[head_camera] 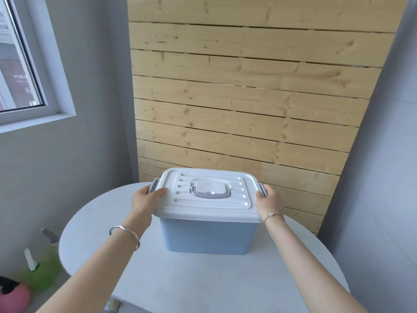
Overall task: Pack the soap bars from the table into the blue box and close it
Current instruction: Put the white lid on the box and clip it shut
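Note:
The blue box (pixel 207 236) stands on the round white table (pixel 158 274), near its far edge. A white lid (pixel 209 213) with a grey carry handle (pixel 211 192) lies flat on top of the box. My left hand (pixel 146 198) grips the lid's left end at the grey side latch (pixel 154 185). At the right end, my right hand (pixel 268 201) holds the lid over the other grey latch (pixel 261 188). No soap bars show anywhere; the inside of the box is hidden.
A wooden slat panel (pixel 248 98) leans on the wall right behind the table. Grey walls close in on both sides, with a window (pixel 20 64) at upper left. On the floor at lower left stand green bottles (pixel 42 267) and a pink object (pixel 13 299).

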{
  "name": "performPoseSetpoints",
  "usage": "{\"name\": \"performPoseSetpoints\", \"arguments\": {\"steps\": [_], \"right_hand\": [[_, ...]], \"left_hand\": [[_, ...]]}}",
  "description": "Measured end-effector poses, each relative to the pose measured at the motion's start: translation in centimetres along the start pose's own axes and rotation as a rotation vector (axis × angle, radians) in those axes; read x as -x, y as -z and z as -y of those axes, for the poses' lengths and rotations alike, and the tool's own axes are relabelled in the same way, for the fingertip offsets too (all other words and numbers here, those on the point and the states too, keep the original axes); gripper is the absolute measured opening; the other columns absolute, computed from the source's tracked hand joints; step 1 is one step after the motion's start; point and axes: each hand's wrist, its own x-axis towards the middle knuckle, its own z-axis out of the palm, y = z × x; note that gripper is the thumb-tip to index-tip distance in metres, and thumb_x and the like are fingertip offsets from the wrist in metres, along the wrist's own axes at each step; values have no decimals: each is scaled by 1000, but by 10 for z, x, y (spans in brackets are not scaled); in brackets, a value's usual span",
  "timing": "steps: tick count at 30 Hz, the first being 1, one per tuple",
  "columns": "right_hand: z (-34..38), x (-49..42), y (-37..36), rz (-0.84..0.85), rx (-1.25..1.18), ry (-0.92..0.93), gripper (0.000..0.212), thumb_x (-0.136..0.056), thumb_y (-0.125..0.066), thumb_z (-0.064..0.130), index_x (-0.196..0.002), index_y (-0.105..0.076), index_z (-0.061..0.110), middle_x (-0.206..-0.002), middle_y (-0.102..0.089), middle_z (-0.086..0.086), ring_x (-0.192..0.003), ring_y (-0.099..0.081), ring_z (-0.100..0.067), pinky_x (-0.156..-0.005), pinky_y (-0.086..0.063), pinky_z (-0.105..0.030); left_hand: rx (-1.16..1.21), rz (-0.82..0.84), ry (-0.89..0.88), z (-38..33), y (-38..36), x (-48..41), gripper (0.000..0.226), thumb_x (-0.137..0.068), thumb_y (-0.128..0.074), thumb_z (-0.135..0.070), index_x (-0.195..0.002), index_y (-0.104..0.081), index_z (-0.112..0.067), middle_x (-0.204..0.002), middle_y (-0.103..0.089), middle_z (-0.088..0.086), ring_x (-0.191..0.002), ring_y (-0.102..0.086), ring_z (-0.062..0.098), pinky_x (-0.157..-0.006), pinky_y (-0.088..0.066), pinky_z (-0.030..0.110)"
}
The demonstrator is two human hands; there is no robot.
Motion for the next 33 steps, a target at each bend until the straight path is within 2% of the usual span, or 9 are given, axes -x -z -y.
{"name": "performPoseSetpoints", "arguments": {"steps": [5, 11, 16, 20, 24, 26, 28, 30, 33], "right_hand": [[-1, 8, 0, 9, -218, -31, 15, -84, -41, 4, -82, -51, 15, -73, -43, 1, -64, -32, -18, -52, -29, -24], [-3, 9, -4, -2, -363, -88, 41, -85, -43, 5, -122, -59, 8, -102, -54, 1, -86, -45, -17, -76, -38, -27], [-4, 11, -9, -35, -424, -80, 42, -85, -44, 3, -123, -61, 11, -108, -65, -1, -80, -52, -16, -61, -41, -23], [3, 11, -29, -23, -447, -86, 44, -85, -46, 4, -127, -58, 11, -126, -63, -6, -92, -54, -15, -78, -45, -27], [20, 10, -57, 58, -381, -68, 44, -85, -44, 6, -126, -56, 12, -116, -62, -2, -94, -53, -16, -84, -45, -30], [27, 5, -65, 110, -277, -22, 35, -83, -46, 7, -115, -59, 12, -107, -62, -4, -88, -54, -21, -75, -45, -30], [32, -7, -69, 164, -120, 22, 9, -83, -47, 9, -87, -55, 11, -88, -52, -6, -78, -47, -27, -62, -37, -28], [38, -18, -74, 182, 10, 44, 25, -85, -45, 12, -64, -33, 15, -82, -35, -4, -70, -34, -26, -54, -25, -27], [40, -23, -78, 177, 122, 39, 35, -91, -42, 16, -61, -23, 19, -102, -32, -6, -72, -31, -25, -68, -27, -27]], "left_hand": [[24, -25, -39, 2, -4, 5, 19, -80, -62, -8, -95, -64, -19, -75, -60, -9, -71, -54, 16, -57, -43, 22], [36, -37, -40, 3, -3, 5, 25, -78, -63, -9, -101, -67, -19, -82, -64, -4, -73, -57, 16, -57, -44, 22], [77, -46, -32, 5, 0, -1, 30, -78, -64, -10, -106, -68, -19, -82, -65, -8, -73, -58, 13, -58, -44, 21], [69, -95, -40, 4, 15, -13, 31, -77, -65, -11, -106, -68, -22, -91, -67, -9, -76, -59, 13, -65, -46, 23], [-14, -148, -59, -1, 40, -29, 32, -77, -65, -12, -109, -68, -19, -98, -66, -3, -80, -58, 16, -70, -46, 25], [-172, -135, -52, -10, 53, -40, 32, -78, -66, -16, -110, -66, -16, -96, -65, 1, -78, -58, 18, -62, -45, 24], [-313, -37, 0, -23, 60, -50, 25, -80, -66, -22, -105, -65, -17, -100, -64, 3, -84, -60, 22, -68, -48, 27], [-327, 75, 90, -32, 61, -60, 25, -83, -64, -22, -105, -66, -10, -107, -63, 2, -91, -62, 25, -81, -48, 32], [-270, 98, 113, -30, 60, -69, 16, -82, -64, -15, -92, -64, -3, -95, -59, 10, -81, -55, 24, -75, -43, 32]]}}
